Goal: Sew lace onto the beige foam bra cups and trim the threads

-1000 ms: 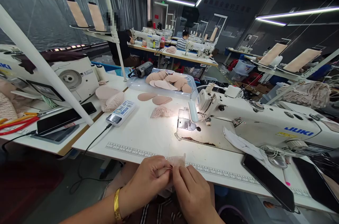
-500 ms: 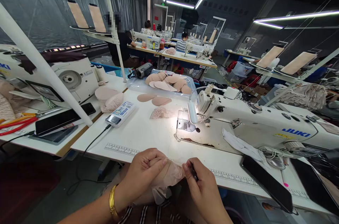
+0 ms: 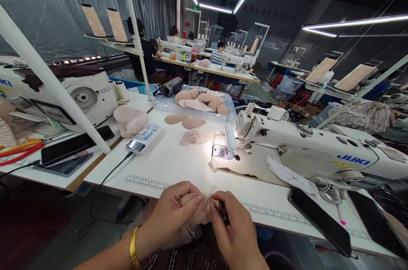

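A piece of sheer beige fabric [image 3: 201, 215] is bunched between my hands, just off the table's front edge. My left hand [image 3: 168, 210], with a gold bracelet at the wrist, is closed on it, thumb laid along its top edge. Close against it, my right hand [image 3: 236, 225] pinches the same edge with thumb and fingertips. A small dark tool [image 3: 226, 219] shows inside the right hand; most of it is hidden by the fingers. Beyond the hands, beige pad-shaped pieces [image 3: 194, 123] and a small lacy heap [image 3: 191, 137] lie on the white table [image 3: 178, 161].
A JUKI sewing machine [image 3: 306, 146] with its lamp lit stands at the right. Phones [image 3: 320, 221] lie along the front right edge. A white device [image 3: 143, 139] with a cable sits at the left. Behind is a clear tray [image 3: 157, 100] of beige pads. Other people work farther back.
My right hand has moved left, closer to my left hand, and its fingertips now meet the fabric edge beside the left thumb. The left hand has hardly moved.
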The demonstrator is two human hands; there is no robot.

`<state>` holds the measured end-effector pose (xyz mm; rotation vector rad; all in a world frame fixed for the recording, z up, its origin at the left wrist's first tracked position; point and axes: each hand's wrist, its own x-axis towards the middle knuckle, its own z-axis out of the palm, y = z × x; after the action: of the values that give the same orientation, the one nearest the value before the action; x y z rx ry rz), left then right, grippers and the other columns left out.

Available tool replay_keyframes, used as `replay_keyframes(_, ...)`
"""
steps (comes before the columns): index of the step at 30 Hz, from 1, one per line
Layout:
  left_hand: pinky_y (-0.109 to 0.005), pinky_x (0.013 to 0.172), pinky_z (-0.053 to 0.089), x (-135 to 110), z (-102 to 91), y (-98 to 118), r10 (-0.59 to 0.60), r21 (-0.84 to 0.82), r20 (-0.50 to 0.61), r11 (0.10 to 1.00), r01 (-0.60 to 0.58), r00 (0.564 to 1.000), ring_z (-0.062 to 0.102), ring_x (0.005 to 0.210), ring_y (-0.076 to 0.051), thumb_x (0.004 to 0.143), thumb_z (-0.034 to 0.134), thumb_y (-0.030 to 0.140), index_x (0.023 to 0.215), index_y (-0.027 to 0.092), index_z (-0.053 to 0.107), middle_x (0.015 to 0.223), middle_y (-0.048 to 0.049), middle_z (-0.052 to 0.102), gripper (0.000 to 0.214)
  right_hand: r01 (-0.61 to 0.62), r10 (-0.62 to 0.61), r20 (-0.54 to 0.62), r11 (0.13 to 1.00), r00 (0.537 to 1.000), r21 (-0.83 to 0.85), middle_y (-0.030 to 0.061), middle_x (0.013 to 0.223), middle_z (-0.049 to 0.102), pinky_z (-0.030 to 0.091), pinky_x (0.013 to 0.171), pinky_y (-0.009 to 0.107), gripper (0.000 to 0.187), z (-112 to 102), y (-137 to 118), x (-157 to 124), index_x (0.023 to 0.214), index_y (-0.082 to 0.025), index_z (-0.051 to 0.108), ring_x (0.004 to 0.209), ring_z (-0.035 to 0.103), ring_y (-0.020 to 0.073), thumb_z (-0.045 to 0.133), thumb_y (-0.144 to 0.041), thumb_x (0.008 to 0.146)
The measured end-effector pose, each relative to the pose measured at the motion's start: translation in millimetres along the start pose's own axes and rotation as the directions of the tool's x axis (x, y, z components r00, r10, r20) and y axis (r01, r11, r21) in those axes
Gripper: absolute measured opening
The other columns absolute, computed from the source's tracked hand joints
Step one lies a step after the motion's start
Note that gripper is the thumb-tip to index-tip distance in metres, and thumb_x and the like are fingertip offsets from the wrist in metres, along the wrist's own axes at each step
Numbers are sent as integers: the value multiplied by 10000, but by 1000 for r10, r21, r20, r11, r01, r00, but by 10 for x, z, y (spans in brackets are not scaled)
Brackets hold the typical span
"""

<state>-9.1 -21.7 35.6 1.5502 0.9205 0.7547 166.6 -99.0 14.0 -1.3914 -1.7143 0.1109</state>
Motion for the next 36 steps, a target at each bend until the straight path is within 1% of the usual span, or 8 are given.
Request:
replay_keyframes(7,-278,718,510,-34,9,-27,132,135,34,982,-135,991,692,748,-193,892,634,304,831,205,808,774,-34,748,209,97,-95,18,988,995,-120,-18,732,645,445,538,251,182,54,-35,84,974,-230,570,600,609,162,491,-99,875)
replay_keyframes(12,-268,694,490,-20,-24,-57,35,25,-12,999,-34,999,635,719,-181,880,647,362,773,182,756,734,-21,701,236,-296,290,58,941,955,164,-62,654,487,417,502,214,172,41,89,93,794,-249,461,558,491,129,503,-247,961)
replay_keyframes(15,-261,683,472,-7,-46,-64,-46,-43,-13,998,46,999,589,703,-170,863,669,386,729,169,709,706,-11,668,258,-391,389,71,863,918,319,-44,715,509,474,571,220,211,-14,126,84,811,-236,511,639,528,138,518,-331,999)
replay_keyframes(19,-263,679,465,-7,-38,-57,-74,-92,13,993,75,997,575,711,-171,857,688,418,745,157,712,722,-17,659,285,-353,321,149,874,935,334,-33,740,584,486,610,228,212,-58,71,34,887,-225,612,668,561,142,570,-381,1024)
replay_keyframes(26,-289,720,497,-28,-1,-57,-50,-110,52,992,55,997,628,765,-196,872,692,422,815,148,763,794,-53,714,289,-115,101,112,985,989,130,-24,789,654,474,627,244,86,20,14,32,957,-234,600,668,601,144,541,-242,1018)
replay_keyframes(30,-284,698,489,-25,1,-51,-48,-98,40,994,52,998,615,745,-191,860,700,432,799,150,757,771,-47,700,294,-139,130,72,981,989,139,-41,725,601,439,569,236,113,59,13,52,899,-240,530,613,559,141,517,-244,1011)
replay_keyframes(33,-279,683,486,-25,14,-10,-71,-125,58,989,78,996,604,731,-187,862,694,462,794,149,745,763,-43,685,325,-293,273,108,916,956,275,-36,743,556,446,607,241,167,89,8,12,885,-239,518,648,535,144,500,-311,1035)
replay_keyframes(36,-275,666,481,-35,47,22,-90,-156,83,982,103,992,594,720,-185,855,697,490,790,150,732,760,-40,669,348,-503,431,260,709,864,495,-53,721,448,396,560,241,258,158,20,-64,895,-240,507,601,415,133,456,-427,1065)
